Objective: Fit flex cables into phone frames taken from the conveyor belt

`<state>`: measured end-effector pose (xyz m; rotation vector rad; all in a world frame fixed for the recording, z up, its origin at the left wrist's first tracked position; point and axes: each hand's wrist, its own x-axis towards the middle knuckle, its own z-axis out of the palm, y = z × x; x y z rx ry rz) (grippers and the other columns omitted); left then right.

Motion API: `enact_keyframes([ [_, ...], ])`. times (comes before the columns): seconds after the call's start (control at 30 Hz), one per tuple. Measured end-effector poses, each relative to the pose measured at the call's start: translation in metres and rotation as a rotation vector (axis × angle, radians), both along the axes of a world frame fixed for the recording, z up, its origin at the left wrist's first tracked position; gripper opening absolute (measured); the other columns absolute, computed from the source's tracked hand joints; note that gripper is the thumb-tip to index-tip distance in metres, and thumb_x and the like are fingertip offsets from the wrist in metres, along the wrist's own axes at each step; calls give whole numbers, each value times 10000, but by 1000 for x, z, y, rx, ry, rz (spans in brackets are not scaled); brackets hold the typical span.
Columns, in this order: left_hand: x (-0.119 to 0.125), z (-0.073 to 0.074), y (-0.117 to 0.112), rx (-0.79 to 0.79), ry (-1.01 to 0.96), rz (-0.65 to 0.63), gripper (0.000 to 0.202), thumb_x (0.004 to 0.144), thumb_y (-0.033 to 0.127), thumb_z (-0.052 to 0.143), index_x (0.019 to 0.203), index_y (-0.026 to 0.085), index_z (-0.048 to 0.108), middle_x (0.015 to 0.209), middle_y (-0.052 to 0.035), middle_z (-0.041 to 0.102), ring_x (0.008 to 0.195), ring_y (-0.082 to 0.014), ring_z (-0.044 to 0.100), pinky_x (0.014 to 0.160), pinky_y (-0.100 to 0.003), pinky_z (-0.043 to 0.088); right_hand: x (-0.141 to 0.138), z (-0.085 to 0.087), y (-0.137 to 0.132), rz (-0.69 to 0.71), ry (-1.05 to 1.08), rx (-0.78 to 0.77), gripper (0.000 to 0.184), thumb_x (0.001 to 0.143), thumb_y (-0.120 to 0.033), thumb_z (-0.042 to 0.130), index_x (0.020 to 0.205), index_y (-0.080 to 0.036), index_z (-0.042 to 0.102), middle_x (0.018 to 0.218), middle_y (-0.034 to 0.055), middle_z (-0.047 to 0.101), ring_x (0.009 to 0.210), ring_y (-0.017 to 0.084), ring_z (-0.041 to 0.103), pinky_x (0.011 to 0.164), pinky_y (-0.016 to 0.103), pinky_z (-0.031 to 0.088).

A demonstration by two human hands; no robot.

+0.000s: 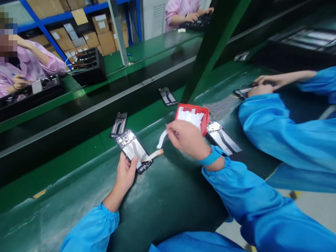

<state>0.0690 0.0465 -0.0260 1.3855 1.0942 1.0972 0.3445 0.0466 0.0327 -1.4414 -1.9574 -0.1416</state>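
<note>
My left hand point(126, 173) grips an opened smartphone point(129, 149) by its lower side, thumb on the silvery inner face. Circuit boards show at both ends of the phone, and a grey ribbon runs between them. A pale strip point(154, 154) with an orange-brown tip sticks out past its lower right edge. My right hand point(187, 139), fingers pinched together, holds a curved white strip point(161, 139) that hangs down at the left. Small metallic points show by the fingertips; I cannot make out what they belong to. Just behind this hand sits a red tray point(206, 119) with white pieces inside.
Opened phones lie on the belt: one point(119, 124) behind the held phone, another point(168, 97) farther back. One more point(225, 140) lies right of the tray. A co-worker's blue sleeve point(273, 129) is close at right. A green post point(210, 52) rises behind the tray.
</note>
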Motion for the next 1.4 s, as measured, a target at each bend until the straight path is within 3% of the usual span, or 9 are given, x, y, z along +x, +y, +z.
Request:
enact_keyframes([
  [0.13,-1,-3,0,-15,-16,-10,603,931,522,707,1404,200,517,1392,-139,647,1279,-263,643,1146,-388,485,54,5,14,-374,-22,-4,132,927,-160,572,1002,-189,677,918,102,671,852,306,617,768,412,486],
  [0.23,-1,-2,-2,-19,-59,-16,621,929,497,723,1431,208,500,1429,-133,628,1300,-263,629,1165,-391,471,44,1,13,-399,-98,35,311,916,-156,575,1204,-161,693,1078,165,644,964,357,597,799,465,506],
  [0.43,-2,6,-1,-122,-220,6,714,826,415,847,1424,240,500,1427,-108,636,1283,-245,639,1132,-361,504,-54,-12,-23,532,-65,-81,365,999,-116,495,1336,-185,618,1292,151,638,1227,286,569,966,435,496],
  [0.53,-5,17,2,-265,-344,-17,609,793,369,864,1313,251,568,1302,-64,698,1150,-208,693,1006,-319,581,-71,-22,-31,750,21,-173,316,945,-44,523,1197,-187,650,1241,104,692,1219,229,594,980,386,475],
  [0.67,-7,29,8,-334,-432,-18,375,865,456,756,1091,216,578,1035,-42,738,894,-177,728,738,-302,656,-64,-33,-25,636,187,-240,313,900,-19,527,1137,-187,643,990,71,702,941,224,628,840,352,485],
  [0.83,-6,32,7,-331,-312,100,548,732,296,805,1192,237,511,1012,-23,712,833,-188,724,545,-274,654,-60,-36,-22,358,281,-192,178,1058,-158,440,1132,-172,602,925,80,663,809,238,584,783,364,461],
  [1.1,-5,34,4,-427,-278,-14,619,798,595,743,1186,133,604,991,-100,704,756,-214,717,482,-297,647,-64,-29,-28,576,61,-84,208,1020,-113,404,1078,-168,596,883,79,623,799,241,540,706,358,403],
  [1.23,-6,31,6,-338,-212,114,626,722,492,875,1175,166,591,1000,-51,671,732,-159,685,504,-286,663,-62,-28,-26,510,181,-29,241,1016,-96,408,1099,-176,620,1132,144,627,999,265,594,802,409,515],
  [1.4,-5,27,-1,-297,-157,-47,582,743,431,880,1162,186,559,1052,-48,626,848,-180,686,540,-275,679,-62,-32,-27,412,287,-32,335,1076,-118,416,1355,-197,584,1094,115,637,957,241,637,803,396,577],
])
